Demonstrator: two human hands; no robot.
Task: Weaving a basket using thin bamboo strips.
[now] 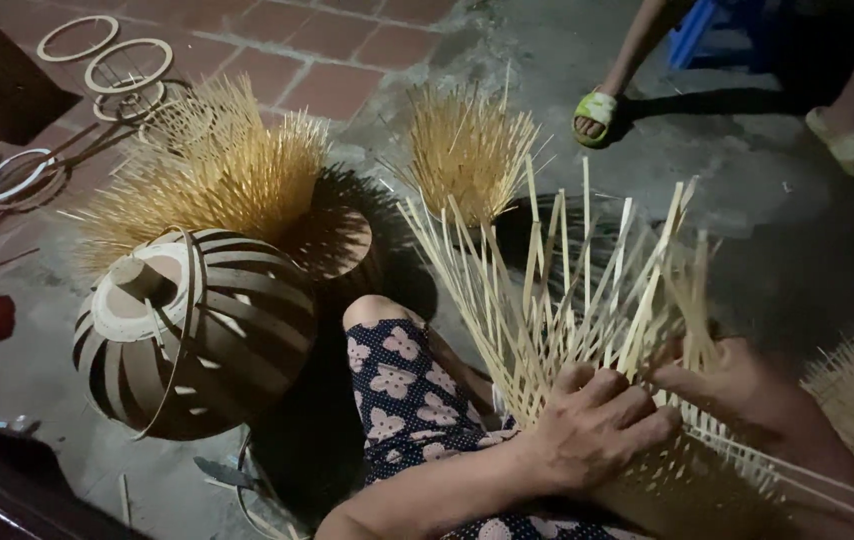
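While your left hand [597,420] curls its fingers over the half-woven bamboo basket [637,400], gripping the upright strips, your right hand [737,385] pinches strips just beside it, partly hidden behind them. Left of the basket, past your knee, sits a finished striped lantern frame [197,330]. Beyond the basket's splayed strips lies bare concrete, with another person's sandalled feet [595,112] well apart.

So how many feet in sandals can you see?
2. Both at the top right, on the dark floor: one in a green sandal, one in a pale sandal near the edge. More may be hidden.
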